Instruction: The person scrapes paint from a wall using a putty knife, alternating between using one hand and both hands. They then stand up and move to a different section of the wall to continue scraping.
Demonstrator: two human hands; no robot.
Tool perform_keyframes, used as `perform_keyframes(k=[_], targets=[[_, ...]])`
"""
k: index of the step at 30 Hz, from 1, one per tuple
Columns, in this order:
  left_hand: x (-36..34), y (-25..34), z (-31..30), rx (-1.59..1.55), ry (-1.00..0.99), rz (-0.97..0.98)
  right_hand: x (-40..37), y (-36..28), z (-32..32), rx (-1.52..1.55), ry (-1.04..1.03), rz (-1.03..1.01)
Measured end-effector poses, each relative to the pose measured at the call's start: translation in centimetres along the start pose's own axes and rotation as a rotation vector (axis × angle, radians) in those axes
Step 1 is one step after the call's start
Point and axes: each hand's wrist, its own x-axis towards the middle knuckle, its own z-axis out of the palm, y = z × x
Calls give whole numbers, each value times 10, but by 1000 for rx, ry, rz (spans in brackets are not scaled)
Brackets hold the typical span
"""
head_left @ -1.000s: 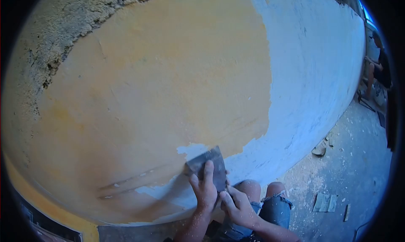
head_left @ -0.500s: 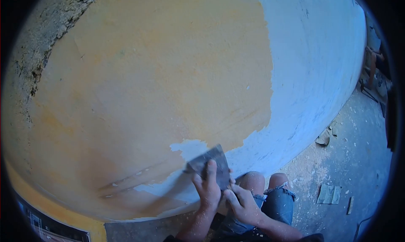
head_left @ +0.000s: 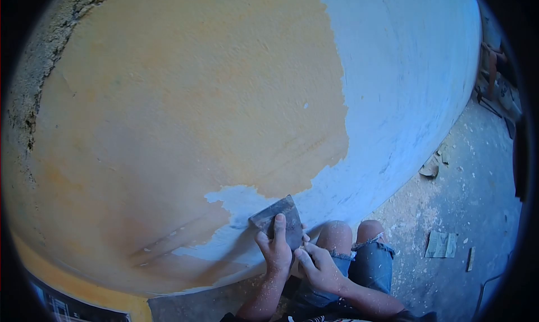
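A flat, dark scraper blade lies against the lower part of the wall, at the edge between yellow-tan paint and exposed white surface. My left hand is closed on the blade, its thumb stretched along the upper face. Just to the right, my right hand is closed around the scraper's lower end, which its fingers mostly hide. White dust specks both hands and forearms. Around the blade, a ragged white patch cuts into the paint.
Rough, crumbling plaster borders the wall at upper left. My knees are close below the wall. On the dusty floor lie a creased sheet, a thin strip and broken flakes. Part of another person shows at far right.
The view has shifted, so the wall appears further left. Both hands keep their grip on the scraper, and the blade sits slightly further right relative to the wall's paint edges.
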Motion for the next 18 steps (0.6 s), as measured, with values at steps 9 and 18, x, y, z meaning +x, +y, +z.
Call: perform_keyframes(k=[9, 18], targets=[[2, -11, -3, 32, 10, -15, 6, 13, -1, 28, 55, -26], [4, -14, 0, 37, 51, 14, 10, 4, -5, 128, -1, 96]])
